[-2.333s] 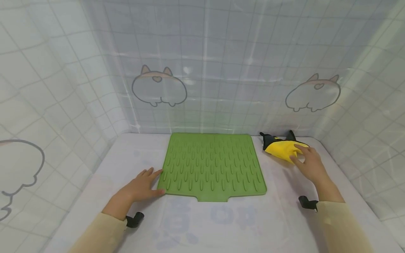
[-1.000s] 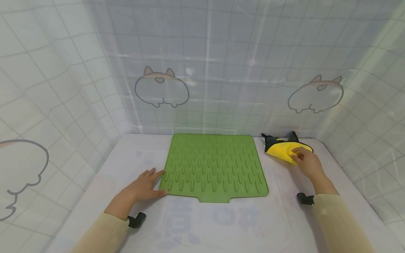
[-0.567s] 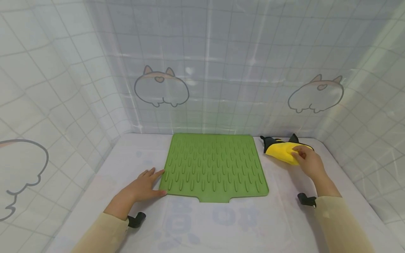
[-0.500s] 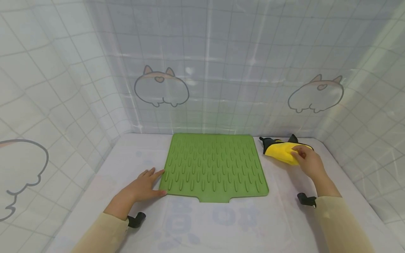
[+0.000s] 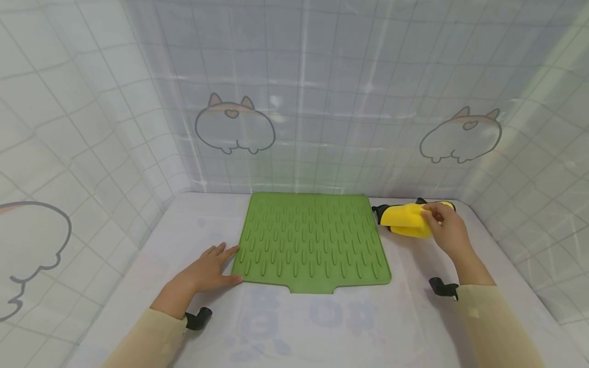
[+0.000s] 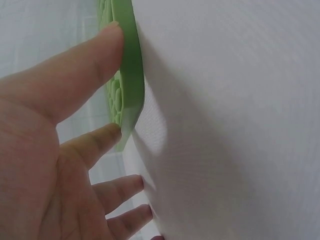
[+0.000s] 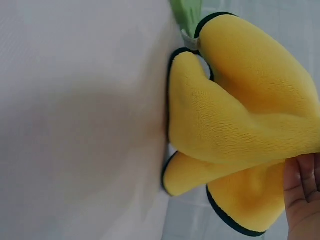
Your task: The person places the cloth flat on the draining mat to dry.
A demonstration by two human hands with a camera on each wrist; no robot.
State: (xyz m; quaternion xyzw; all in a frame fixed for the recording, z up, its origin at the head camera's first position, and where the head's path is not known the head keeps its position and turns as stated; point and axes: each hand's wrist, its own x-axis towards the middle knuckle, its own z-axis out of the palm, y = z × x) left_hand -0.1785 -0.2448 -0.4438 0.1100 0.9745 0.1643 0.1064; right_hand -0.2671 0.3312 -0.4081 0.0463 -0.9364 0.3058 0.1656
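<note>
A green silicone mat (image 5: 313, 240) with raised oval ridges and a tab at its near edge lies flat on the table. My left hand (image 5: 207, 271) rests at its near left corner with spread fingers. In the left wrist view, the thumb (image 6: 95, 55) and forefinger touch the mat's rim (image 6: 132, 75). At the back right my right hand (image 5: 451, 230) pinches a yellow cleaning cloth (image 5: 407, 217) with a dark back and dark edging. The cloth hangs in folds from the pinch, its lower edges close to the table in the right wrist view. My right fingertips are mostly hidden there.
The white table cover (image 5: 322, 327) carries faint blue prints. Pale grid-patterned sheets (image 5: 340, 112) with cartoon animal drawings enclose the table at the back, left and right. Each wrist wears a black camera mount (image 5: 199, 319).
My right hand has closed its fingers on the cloth, which has bunched up and shifted slightly left, towards the mat's right edge. My left hand and the mat stay in place.
</note>
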